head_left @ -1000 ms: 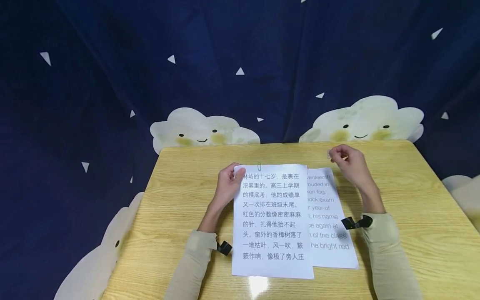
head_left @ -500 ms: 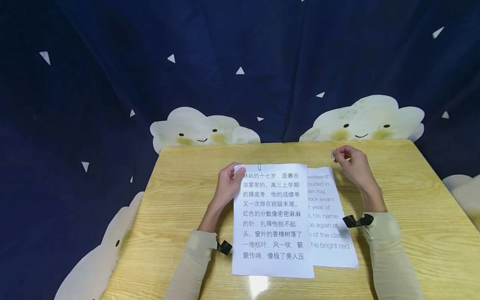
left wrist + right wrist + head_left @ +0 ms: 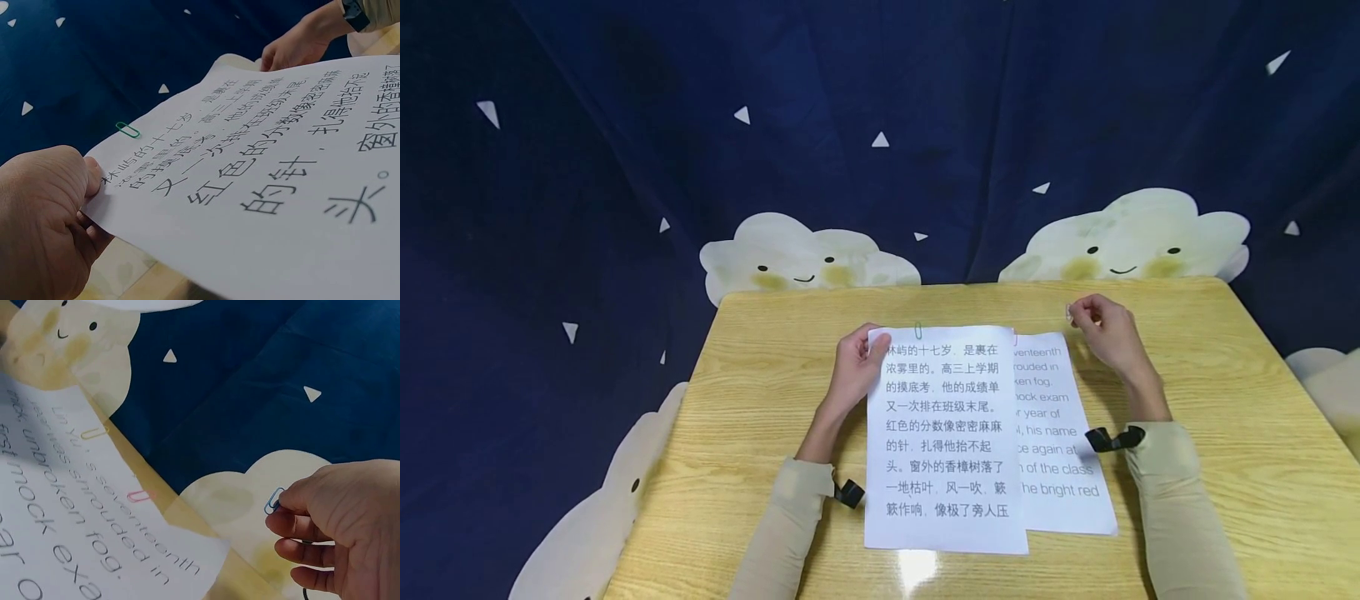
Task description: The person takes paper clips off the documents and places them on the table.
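Observation:
My left hand (image 3: pixel 856 358) grips the upper left corner of a white sheet with Chinese print (image 3: pixel 943 433), thumb on top. A green paper clip (image 3: pixel 128 129) sits on that sheet's top edge. Beyond its upper right side, my right hand (image 3: pixel 1103 337) pinches a blue paper clip (image 3: pixel 274 501) between thumb and forefinger, the other fingers curled. A second sheet with English print (image 3: pixel 1063 450) lies partly hidden behind the Chinese one. On its top edge the right wrist view shows a yellow paper clip (image 3: pixel 95 434) and a pink paper clip (image 3: pixel 138 497).
The sheets are over a light wooden table (image 3: pixel 760 375). Past its far edge hangs a dark blue curtain (image 3: pixel 850 100) with white triangles and smiling clouds. A black strap (image 3: pixel 1114 439) is on the right wrist, another black strap (image 3: pixel 849 493) on the left.
My right hand has shifted slightly to the right with the paper clip, away from the sheets. The left hand and both sheets stay in place.

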Available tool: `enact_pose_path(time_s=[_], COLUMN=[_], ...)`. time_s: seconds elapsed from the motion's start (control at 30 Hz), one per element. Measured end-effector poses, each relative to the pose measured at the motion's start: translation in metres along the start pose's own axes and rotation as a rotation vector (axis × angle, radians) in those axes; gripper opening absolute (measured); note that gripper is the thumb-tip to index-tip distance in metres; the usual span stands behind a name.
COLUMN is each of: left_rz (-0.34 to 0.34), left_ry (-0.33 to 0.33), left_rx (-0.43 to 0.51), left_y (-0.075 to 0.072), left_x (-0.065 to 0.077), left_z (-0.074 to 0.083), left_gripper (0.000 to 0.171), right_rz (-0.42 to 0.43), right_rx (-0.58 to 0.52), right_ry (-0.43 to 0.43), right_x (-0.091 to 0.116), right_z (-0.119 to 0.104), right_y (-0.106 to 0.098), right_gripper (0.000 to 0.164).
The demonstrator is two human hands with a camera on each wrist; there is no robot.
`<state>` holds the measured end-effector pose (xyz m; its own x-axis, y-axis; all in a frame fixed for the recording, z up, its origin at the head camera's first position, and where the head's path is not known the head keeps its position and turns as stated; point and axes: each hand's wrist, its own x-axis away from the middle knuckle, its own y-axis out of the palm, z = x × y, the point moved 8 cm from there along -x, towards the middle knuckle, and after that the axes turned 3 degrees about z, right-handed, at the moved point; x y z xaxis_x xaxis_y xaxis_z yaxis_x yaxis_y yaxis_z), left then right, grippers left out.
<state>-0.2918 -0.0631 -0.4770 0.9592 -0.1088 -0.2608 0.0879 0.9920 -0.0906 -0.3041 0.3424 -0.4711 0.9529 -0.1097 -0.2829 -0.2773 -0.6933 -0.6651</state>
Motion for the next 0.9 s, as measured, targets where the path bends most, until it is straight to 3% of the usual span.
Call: enact_pose_path(time_s=[0.23,0.6,0.9], left_rz=[0.000,0.010,0.010], left_ry=[0.011,-0.002,-0.012], left_rx=[-0.021,-0.026,-0.015], left_y=[0.000,-0.001,-0.001], left_x=[-0.001,0.001,0.001], left_z=[0.002,0.001,0.001], left_gripper=[0.017,0.018,0.019], right_rz=[-0.002,-0.061,-0.038], right_rx=[0.024,0.063,0.094], right_ry=[0.019,0.140,0.114], right_x=[-0.002,0.000,0.002], right_z=[0.016,0.047,0.060], right_y=[0.003,0.014,0.015], right_gripper=[0.035,0.040,0.035])
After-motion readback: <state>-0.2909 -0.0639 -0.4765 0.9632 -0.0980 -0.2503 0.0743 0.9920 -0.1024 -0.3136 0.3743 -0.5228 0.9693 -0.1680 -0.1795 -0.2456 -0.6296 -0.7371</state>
